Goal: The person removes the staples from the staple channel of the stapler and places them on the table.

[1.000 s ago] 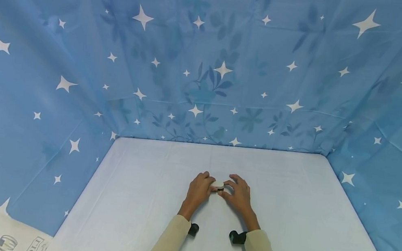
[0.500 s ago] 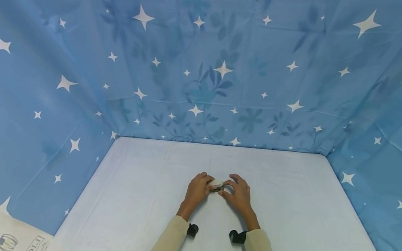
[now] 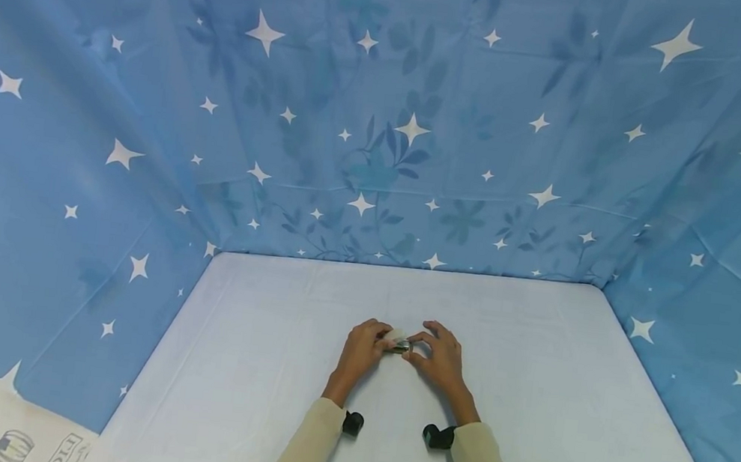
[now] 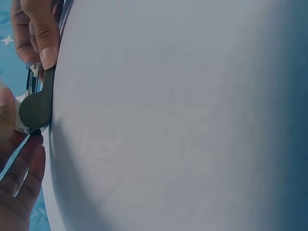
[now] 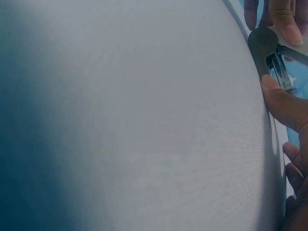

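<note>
As left hand (image 3: 361, 350) faces right hand (image 3: 441, 359), both pinch a stapler (image 4: 36, 109).

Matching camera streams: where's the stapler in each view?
Head: stapler, lower middle, between the left hand and right hand.
Left wrist: stapler near the left edge, just above mid-height.
Right wrist: stapler, upper right.
Shared landmark: the right hand, pinching the stapler's end.

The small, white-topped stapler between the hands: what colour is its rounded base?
Its rounded base is dark greyish green; the left wrist view shows it best.
</note>
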Motion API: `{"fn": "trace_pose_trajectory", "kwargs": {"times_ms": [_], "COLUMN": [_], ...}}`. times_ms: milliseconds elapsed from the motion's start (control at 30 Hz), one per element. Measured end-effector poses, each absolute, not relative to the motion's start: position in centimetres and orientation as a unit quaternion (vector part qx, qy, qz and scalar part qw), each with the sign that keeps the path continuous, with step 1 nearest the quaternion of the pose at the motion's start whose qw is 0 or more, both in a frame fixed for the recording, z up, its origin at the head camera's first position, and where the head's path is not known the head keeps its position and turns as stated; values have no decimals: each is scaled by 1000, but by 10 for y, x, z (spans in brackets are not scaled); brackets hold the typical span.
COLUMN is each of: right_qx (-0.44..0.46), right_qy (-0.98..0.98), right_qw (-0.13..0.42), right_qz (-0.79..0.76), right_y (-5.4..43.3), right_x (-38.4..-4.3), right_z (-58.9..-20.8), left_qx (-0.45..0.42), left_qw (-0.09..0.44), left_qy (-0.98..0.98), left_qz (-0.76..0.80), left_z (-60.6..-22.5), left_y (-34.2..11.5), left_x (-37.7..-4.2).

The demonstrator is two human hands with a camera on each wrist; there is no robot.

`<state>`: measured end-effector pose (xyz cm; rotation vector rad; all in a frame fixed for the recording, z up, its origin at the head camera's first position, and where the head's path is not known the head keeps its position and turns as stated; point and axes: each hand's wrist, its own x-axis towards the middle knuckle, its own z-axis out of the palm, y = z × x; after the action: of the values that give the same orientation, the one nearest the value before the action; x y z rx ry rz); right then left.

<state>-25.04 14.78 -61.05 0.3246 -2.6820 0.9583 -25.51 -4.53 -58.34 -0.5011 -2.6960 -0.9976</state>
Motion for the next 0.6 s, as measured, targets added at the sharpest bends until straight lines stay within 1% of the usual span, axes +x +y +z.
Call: {"fn": "trace_pose_trajectory", "kwargs": {"times_ms": [200,600], "right_qx": [110,109], "right_qy": [-929,-930], "right_qw": [121,116], "right_qz": [332,332], "right_y": [148,148], "right_x": [-250,-251], "right_z": [-613,-609], "left_qx": [-171,-169], "left_qw": [92,67], "left_qy": [-909,-902], "left_qz": [-369,-392], "left_z": [-585,-582], "left_y": [-49,-53], "left_x": [-257,-260]}}
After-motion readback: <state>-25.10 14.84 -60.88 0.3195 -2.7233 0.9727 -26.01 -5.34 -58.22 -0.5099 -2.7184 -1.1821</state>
